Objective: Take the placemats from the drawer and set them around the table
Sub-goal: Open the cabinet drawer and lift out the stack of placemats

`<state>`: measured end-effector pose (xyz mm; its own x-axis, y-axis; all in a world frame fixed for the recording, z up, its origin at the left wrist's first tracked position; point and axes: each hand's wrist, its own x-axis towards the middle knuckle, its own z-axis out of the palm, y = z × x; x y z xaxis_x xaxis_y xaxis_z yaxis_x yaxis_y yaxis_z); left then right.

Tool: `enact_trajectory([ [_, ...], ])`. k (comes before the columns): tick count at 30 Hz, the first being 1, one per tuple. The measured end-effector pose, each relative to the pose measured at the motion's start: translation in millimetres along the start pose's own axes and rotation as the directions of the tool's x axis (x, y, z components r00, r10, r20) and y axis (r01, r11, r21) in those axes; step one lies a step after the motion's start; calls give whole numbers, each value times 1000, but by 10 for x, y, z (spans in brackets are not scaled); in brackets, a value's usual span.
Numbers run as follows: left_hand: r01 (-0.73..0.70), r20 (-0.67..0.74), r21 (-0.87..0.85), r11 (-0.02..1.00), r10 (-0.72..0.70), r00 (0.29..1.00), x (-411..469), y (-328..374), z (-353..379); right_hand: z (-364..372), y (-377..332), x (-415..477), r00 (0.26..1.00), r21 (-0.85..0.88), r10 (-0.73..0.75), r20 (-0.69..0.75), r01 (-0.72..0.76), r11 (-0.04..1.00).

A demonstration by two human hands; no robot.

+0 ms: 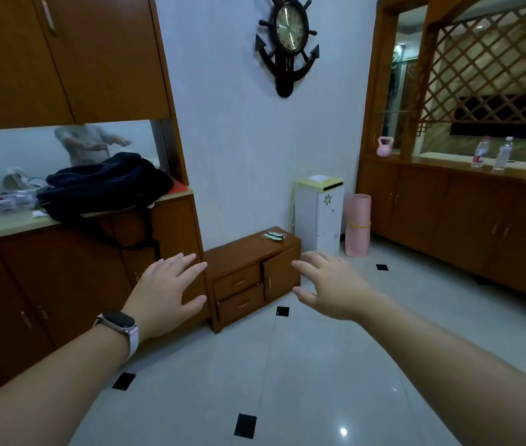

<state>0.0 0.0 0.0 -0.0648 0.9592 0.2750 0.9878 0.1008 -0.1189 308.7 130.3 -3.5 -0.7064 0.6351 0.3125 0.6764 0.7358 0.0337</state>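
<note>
Left hand (166, 289) and right hand (329, 284) outstretched, palms down, empty.

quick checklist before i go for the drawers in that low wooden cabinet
1. Left hand free: ok, open and empty.
2. Right hand free: ok, open and empty.
3. Two stacked drawers of the low brown wooden cabinet in view: ok, both shut.
4. White tiled floor up to the cabinet clear: ok.
5. Placemats inside: cannot tell, drawers closed.
6. Small striped object on the cabinet top out of the way: ok, near the back.
</note>
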Motion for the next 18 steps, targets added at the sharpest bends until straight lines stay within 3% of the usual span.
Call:
enact_trajectory([
  [8,-30,-32,-22,999,30,999,396,-126,341,339,207,432,1000,17,-19,-13,20,1000],
  [12,-76,-10,-26,997,76,997,747,-318,640,618,329,805,999,-4,-24,31,24,1000],
  [18,-35,26,-108,994,38,999,1561,-726,1137,1056,595,1618,994,-32,-3,113,6,999],
])
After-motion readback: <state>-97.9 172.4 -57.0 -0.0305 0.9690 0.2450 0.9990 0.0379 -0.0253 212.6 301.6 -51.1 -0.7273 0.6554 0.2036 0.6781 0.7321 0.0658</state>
